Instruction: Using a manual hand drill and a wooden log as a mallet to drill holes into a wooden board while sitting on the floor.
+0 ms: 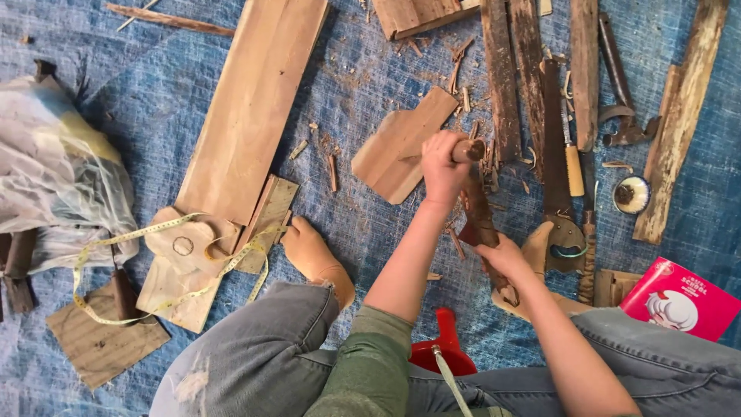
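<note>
Risk: left hand [443,166], fingers clamped on a wooden tool handle [468,150], could slip toward right hand [500,259] gripping the narrow wood piece [480,220] steadying it.

A blue woven tarp [93,31] covers the whole floor here, creased and dusted with wood chips [463,54] and shavings. Soft, even daylight falls across it, with only faint shadows. No walls, windows or furniture come into view from this downward angle. On the left edge sits a crumpled clear plastic sheet [54,170], bunched up on the tarp. Long weathered planks [255,100] lie scattered over the ground cover.
</note>
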